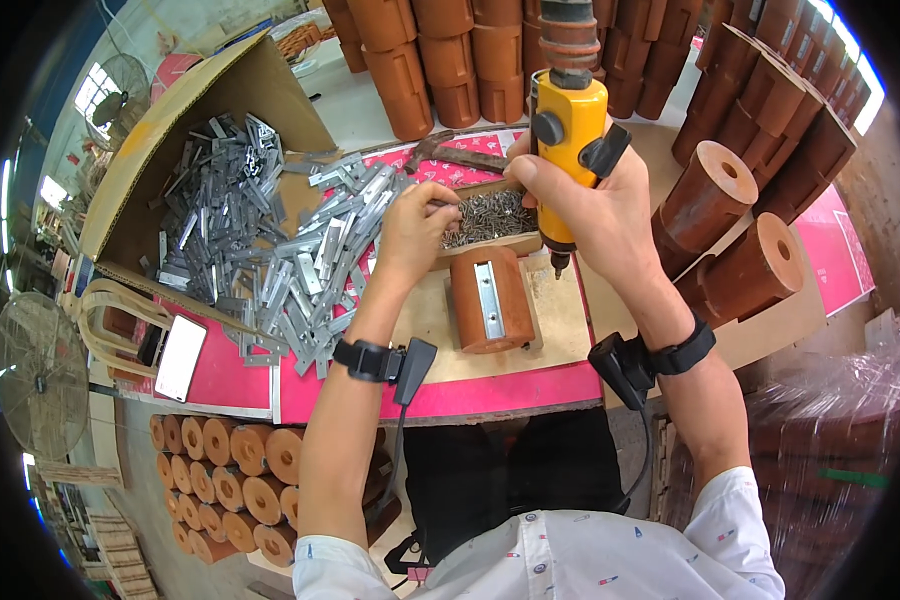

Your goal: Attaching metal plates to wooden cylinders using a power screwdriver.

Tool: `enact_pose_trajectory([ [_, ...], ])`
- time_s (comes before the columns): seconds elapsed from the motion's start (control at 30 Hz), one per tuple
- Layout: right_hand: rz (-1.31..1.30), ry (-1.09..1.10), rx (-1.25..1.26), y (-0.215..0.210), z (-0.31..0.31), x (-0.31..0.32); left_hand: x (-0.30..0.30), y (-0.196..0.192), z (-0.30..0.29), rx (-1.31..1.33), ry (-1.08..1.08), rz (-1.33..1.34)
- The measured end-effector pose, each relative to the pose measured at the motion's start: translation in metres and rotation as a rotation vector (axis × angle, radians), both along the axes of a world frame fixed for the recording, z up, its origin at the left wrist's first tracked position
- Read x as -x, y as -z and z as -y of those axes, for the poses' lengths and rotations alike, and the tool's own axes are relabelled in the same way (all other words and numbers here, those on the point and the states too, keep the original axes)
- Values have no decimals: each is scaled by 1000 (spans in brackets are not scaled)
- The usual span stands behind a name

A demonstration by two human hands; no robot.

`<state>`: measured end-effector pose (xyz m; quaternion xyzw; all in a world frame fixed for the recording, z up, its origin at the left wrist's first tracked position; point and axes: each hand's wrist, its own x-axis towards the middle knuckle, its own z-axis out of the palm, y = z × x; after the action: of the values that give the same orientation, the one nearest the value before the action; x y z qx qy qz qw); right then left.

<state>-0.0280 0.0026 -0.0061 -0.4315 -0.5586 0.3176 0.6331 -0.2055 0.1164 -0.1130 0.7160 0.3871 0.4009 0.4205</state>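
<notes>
My right hand (610,205) is wrapped round a yellow electric screwdriver (573,130), its bit pointing down just right of a brown cylinder (511,318). This cylinder lies on a pale board (560,315), with a metal strip (489,300) set lengthwise along its upper side. Fingers curled together, my left hand (417,228) is at the left end of a shallow box (525,243) of small screws (488,218). Whatever its fingertips pinch, if anything, is too small to make out. Behind the box rests a hammer (460,156).
Metal strips (320,265) spill from a tipped cardboard box (150,165) at left. A phone (181,358) stands by the table's left edge. Brown cylinders (705,205) stand at right, others (445,60) behind, and more (232,485) are stacked below left.
</notes>
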Motion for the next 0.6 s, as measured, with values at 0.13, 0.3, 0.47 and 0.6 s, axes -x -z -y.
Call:
enact_pose_trajectory([
  [0.13, 19, 13, -26, 0, -6, -3, 5, -29, 36, 184, -16, 171],
  [0.3, -36, -51, -33, -11, -5, 9, 27, -34, 68, 228, -31, 78],
  [0.47, -45, -53, -69, -17, -6, 21, 32, -25, 86, 281, 125, 228],
  [0.6, -94, -63, -164, -18, -11, 31, 21, -15, 91, 264, 147, 285],
])
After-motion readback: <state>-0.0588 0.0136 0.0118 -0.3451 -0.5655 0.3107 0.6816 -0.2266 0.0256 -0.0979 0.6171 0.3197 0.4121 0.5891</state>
